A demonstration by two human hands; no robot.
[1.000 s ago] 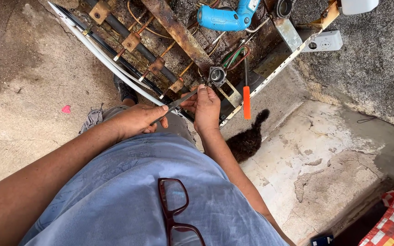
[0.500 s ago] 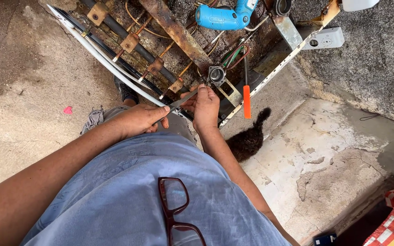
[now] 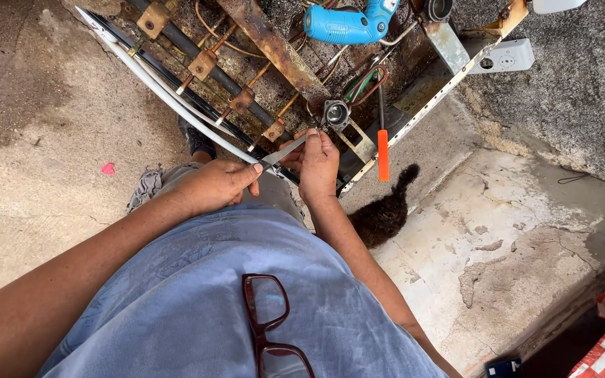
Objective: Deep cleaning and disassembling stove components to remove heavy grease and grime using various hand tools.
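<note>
Cracked concrete yard, rusted appliance frame (image 3: 274,49) opened up. Left hand (image 3: 222,183) still clenched on scissors (image 3: 283,152); right hand (image 3: 318,162) pinching wire end at blades. Little changed: hands steady, cut unfinished.

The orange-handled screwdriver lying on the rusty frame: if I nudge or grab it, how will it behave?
The screwdriver looks stiff and light: a thin dark shaft with a slim orange handle. It lies across the sloping frame edge, so a nudge could probably slide or roll it off. The right hand is nearest; the left hand holds scissors.
</note>
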